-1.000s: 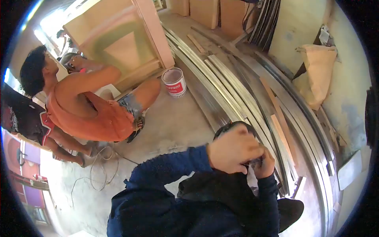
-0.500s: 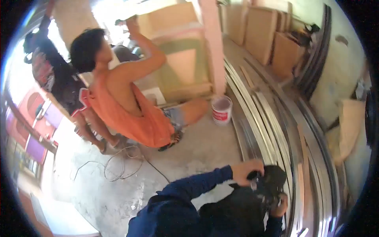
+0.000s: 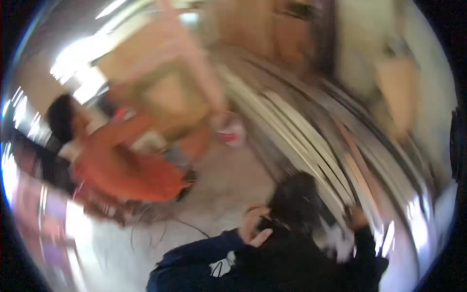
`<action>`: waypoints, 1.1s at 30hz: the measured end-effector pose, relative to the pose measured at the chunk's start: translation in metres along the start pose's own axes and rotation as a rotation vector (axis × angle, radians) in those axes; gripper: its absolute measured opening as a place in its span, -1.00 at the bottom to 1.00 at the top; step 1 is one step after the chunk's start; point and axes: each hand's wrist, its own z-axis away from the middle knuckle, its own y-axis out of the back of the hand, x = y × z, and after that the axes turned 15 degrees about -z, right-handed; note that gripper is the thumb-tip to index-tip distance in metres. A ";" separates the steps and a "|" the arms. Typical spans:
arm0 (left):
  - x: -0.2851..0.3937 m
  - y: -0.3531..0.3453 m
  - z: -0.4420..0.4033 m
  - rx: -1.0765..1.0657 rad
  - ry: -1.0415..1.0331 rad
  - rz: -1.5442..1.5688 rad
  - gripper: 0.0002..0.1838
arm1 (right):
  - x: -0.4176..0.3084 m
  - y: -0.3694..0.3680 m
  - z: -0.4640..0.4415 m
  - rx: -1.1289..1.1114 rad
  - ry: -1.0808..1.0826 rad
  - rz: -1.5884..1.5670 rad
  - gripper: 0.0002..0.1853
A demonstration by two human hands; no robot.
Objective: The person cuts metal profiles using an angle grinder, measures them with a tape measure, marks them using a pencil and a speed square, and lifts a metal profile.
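The whole view is smeared by motion. My left hand point(image 3: 255, 227), at the lower middle, has its fingers curled round a small dark thing that I cannot make out. It is beside a black object or dark cloth point(image 3: 294, 199) over my lap. To the right of that, my right hand point(image 3: 356, 217) hangs in front of the long strips point(image 3: 316, 146); its fingers are too blurred to read. A pale, blurred patch point(image 3: 335, 241) shows between the two hands, below them.
A person in an orange top point(image 3: 126, 168) sits at the left beside a framed wooden panel point(image 3: 170, 92). A white and red bucket point(image 3: 230, 131) stands near that panel. Another person's dark clothing point(image 3: 39, 158) shows at the far left. A tan sack point(image 3: 399, 92) leans at the right wall.
The view has swung, so the room appears shifted left and up. My hands are farther apart than a second ago, and my left hand has come back toward my body.
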 end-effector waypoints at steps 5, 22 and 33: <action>0.012 -0.011 0.018 -0.403 -0.501 -0.219 -0.54 | 0.155 0.046 0.045 -0.278 -0.334 -0.121 -0.43; 0.007 -0.008 0.010 -0.701 -0.598 -0.610 -0.38 | 0.185 -0.098 -0.030 0.215 -0.974 -0.172 -0.46; 0.051 -0.038 -0.090 -0.611 -0.821 -0.025 -0.66 | 0.187 0.042 -0.001 0.141 -0.710 0.156 -0.44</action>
